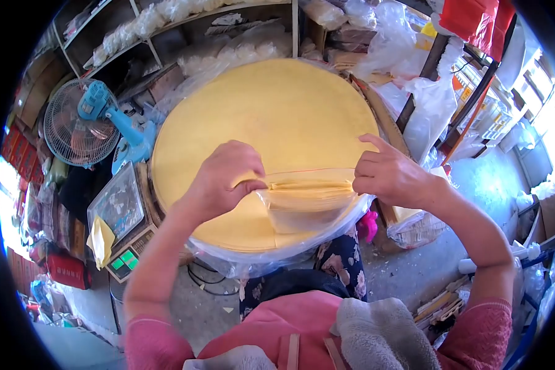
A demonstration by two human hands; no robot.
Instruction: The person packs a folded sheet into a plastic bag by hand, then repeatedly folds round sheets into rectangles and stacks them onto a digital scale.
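Note:
A clear plastic bag [308, 216] with a stack of yellow sheets [308, 189] inside stands near the front of a large round yellow surface [259, 117]. At the bag's left top corner, my left hand [231, 172] pinches the plastic between thumb and fingers. My right hand [385, 172] grips the opposite top corner, its index finger raised. Between the hands the bag's mouth is spread, and the upper edges of the sheets show. Clear plastic hangs around the round surface's front rim.
A blue fan [129, 132] stands at the left, above a scale [129, 256] with a yellow paper piece [100, 242] on its left side. Shelves [222, 18] with bagged goods run behind. Plastic bags [435, 108] and cartons crowd the right. A pink object [367, 226] is near the front right rim.

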